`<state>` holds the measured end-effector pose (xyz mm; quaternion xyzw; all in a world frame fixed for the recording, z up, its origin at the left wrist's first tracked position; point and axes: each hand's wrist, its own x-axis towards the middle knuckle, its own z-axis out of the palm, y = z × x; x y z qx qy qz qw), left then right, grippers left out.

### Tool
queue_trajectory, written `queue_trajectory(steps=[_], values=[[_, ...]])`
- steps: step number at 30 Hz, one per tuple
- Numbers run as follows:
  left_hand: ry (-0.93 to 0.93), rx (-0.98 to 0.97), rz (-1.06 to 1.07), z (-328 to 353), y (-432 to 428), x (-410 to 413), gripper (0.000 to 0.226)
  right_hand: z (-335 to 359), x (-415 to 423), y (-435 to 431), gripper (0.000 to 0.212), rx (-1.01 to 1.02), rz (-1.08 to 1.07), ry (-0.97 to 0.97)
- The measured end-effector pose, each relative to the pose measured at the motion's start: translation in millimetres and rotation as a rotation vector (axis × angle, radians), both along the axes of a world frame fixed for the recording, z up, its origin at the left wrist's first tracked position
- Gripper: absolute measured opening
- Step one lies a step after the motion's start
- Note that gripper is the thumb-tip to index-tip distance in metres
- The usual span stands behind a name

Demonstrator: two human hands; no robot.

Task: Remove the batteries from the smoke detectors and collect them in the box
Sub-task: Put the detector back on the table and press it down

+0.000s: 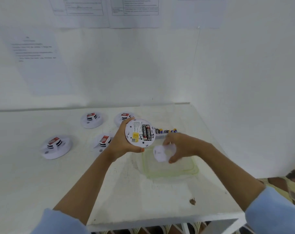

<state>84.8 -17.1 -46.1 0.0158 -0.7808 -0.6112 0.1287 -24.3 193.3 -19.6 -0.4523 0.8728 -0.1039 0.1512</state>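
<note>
**Item: opened detector, batteries still seated**

- Round white plastic smoke detector (pixel 136 132): held up off the white surface (pixel 76 174), its back to the camera. The left hand (pixel 121 142) has its fingers curled round the rim.
- Two black cylindrical batteries (pixel 146 132): glossy, side by side in the bay. They sit on the detector's right half, and their long axes run near upright in view.
- Right hand (pixel 182 146): the nearer hand to the bay, just below and right of it. It pinches a blurred white plastic cover (pixel 161 152), so it likely needs emptying first.
- Shallow translucent green-tinged plastic box (pixel 190 172): on the surface under the right hand. No contents can be made out.
- Row of loose batteries (pixel 167 131): beyond the right hand.
- Four other white detectors (pixel 55 146): smooth domes on the surface, to the left.
</note>
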Motion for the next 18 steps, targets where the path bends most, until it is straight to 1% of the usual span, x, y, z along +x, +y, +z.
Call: queue_trajectory(steps=[3,5,6,11,14,15,18], values=[[0.012,-0.017,0.008,4.7,-1.2,0.3,0.101,32.6,-8.2,13.4,0.056,-0.238,-0.063,-0.023],[0.024,-0.018,0.006,8.2,-0.3,-3.9,0.099,51.9,-8.4,8.6,0.055,-0.377,-0.053,-0.02],[0.037,-0.014,0.003,10.3,0.7,-7.4,0.098,57.9,-7.5,1.0,0.056,-0.414,-0.034,-0.003],[0.112,-0.047,-0.02,20.3,5.4,-33.6,0.095,60.1,-12.6,-46.1,0.057,-0.448,0.04,0.064],[0.126,-0.048,-0.024,24.6,1.6,-49.5,0.104,57.6,-24.5,-57.7,0.055,-0.442,0.027,0.104],[0.127,-0.042,-0.026,25.9,0.1,-53.9,0.104,57.5,-28.2,-59.9,0.054,-0.445,0.023,0.106],[0.121,-0.028,-0.049,29.0,-4.5,-66.3,0.094,58.0,-38.8,-64.6,0.06,-0.438,0.031,0.099]])
